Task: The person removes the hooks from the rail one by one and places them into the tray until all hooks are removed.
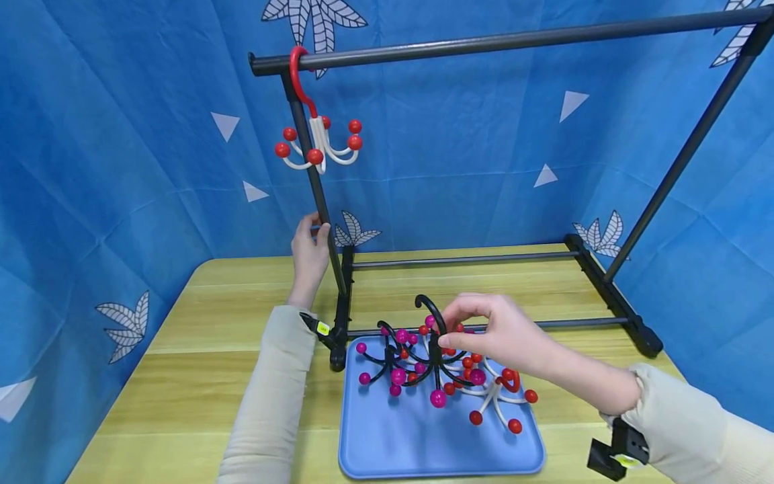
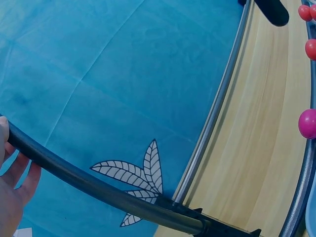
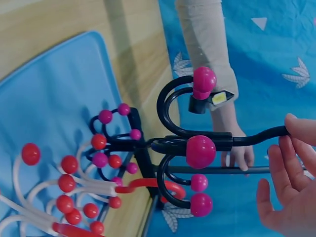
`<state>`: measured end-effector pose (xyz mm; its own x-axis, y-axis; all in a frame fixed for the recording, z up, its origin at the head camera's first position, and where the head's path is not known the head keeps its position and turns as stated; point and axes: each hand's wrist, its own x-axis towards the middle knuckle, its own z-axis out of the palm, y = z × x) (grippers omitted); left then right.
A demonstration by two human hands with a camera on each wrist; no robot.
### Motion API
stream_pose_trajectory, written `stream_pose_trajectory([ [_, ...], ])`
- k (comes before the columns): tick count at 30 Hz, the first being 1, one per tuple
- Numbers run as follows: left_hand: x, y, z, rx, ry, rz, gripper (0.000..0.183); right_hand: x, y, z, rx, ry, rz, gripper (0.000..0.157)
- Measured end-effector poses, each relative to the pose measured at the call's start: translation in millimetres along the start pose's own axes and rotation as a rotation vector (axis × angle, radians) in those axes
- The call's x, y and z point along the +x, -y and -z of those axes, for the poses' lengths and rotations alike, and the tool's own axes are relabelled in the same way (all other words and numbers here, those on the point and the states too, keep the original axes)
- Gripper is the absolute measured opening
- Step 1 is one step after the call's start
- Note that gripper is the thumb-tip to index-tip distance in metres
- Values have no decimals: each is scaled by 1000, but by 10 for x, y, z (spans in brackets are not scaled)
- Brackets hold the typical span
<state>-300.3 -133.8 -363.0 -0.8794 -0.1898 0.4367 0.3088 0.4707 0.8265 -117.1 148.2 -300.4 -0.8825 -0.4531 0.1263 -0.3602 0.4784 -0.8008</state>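
Note:
My right hand (image 1: 492, 329) pinches the stem of a black multi-hook hanger (image 3: 224, 141) with magenta ball tips, just below its curved top hook. The hanger is upright over the blue tray (image 1: 423, 454), its arms spread downward and out. On the tray lie another black hanger (image 1: 389, 351) with magenta balls and several white ones with red balls, one white hanger (image 1: 494, 390) in front at the right. Over at the rack, my left hand (image 1: 310, 252) grips the left upright pole (image 2: 113, 192), thumb on one side and fingers on the other.
A white hanger (image 1: 317, 144) with red balls and a red hook hangs at the left end of the rack's top bar (image 1: 484, 47). The rack's feet and lower bars (image 1: 465, 261) stand on the wooden table (image 1: 211, 336), behind the tray. Blue cloth (image 1: 151, 134) surrounds the table.

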Motion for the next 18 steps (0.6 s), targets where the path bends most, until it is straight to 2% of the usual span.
stream_pose_trajectory([
  [9, -6, 15, -1, 5, 1, 7, 31, -54, -137, -105, 4, 113, -2, 14],
  [18, 4, 5, -6, 4, -3, -1, 31, -60, -298, -155, -75, 142, -45, 15],
])
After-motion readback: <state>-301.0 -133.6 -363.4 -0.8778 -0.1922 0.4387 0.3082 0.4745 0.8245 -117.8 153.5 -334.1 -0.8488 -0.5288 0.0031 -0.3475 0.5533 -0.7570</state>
